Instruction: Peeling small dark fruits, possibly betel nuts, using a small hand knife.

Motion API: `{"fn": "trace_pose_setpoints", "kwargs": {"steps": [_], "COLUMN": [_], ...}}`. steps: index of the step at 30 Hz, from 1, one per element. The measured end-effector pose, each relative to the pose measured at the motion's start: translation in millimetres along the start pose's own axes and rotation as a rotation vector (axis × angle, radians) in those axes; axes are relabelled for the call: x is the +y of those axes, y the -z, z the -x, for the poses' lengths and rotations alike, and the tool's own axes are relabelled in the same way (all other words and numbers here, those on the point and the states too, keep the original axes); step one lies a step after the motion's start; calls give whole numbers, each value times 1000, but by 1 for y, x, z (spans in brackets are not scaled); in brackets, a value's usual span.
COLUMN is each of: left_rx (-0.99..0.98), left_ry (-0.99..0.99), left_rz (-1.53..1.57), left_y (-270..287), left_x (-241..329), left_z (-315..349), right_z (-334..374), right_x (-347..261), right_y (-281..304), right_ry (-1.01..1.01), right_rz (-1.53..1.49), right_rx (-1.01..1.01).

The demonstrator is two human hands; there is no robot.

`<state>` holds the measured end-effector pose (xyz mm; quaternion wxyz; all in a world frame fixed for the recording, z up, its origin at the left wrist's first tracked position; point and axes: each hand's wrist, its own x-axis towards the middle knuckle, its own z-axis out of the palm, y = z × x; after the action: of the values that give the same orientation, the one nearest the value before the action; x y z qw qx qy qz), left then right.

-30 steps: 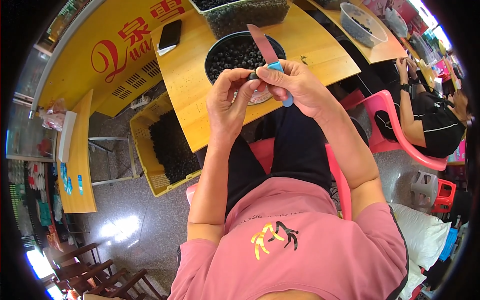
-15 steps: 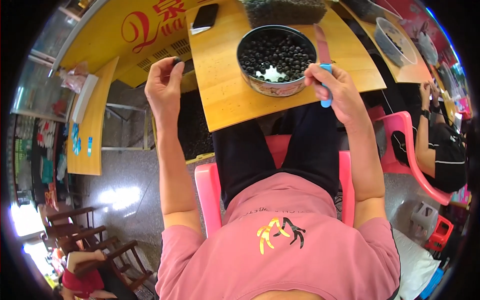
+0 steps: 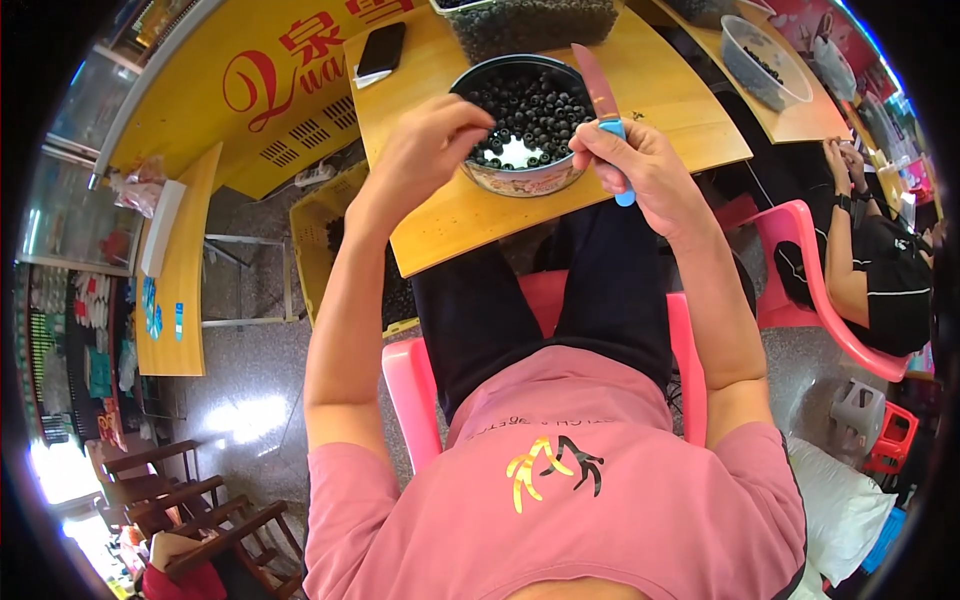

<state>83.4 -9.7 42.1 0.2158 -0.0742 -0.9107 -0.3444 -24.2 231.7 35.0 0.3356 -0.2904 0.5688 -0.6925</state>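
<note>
On the table stands a round tin point(image 3: 530, 183), partly filled with small black round pieces point(image 3: 540, 110), several showing a hole or ring; I cannot tell their kind. A pale patch of the tin's bottom shows among them. My left hand point(image 3: 420, 145) reaches over the tin's left rim, fingers bent and drawn together; whatever the fingertips hold is hidden. At the right rim, my right hand point(image 3: 635, 165) grips a knife point(image 3: 597, 85) by its blue handle, with the blade pointing up and away from me.
Behind the tin is a clear plastic box point(image 3: 525, 35) of dark pieces. A black phone point(image 3: 383, 47) lies at the table's far left. Below the left edge sits a yellow crate point(image 3: 312, 240). A co-worker point(image 3: 870, 260) sits to the right, near a clear tub point(image 3: 765, 65).
My left hand has moved right, from beside the table with a small dark piece in its fingertips, to over the tin. My right hand still holds the knife at the rim.
</note>
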Motion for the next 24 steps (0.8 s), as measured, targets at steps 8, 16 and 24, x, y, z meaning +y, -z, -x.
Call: {"fn": "trace_pose_setpoints", "kwargs": {"steps": [8,16,24], "left_rx": [-659,-267,67], "left_ry": [-14,81,79], "left_rz": [-569,-20,622], "left_y": [-39,-36,-42], "left_x": [-44,-14,33], "left_z": [-58,-46,-7], "right_z": [3,-4,-14], "right_x": [-3,6,9], "right_y": [3,2,-20], "right_ry": [2,29,84], "right_rz": [0,-3,-80], "right_rx": [17,21,95]}}
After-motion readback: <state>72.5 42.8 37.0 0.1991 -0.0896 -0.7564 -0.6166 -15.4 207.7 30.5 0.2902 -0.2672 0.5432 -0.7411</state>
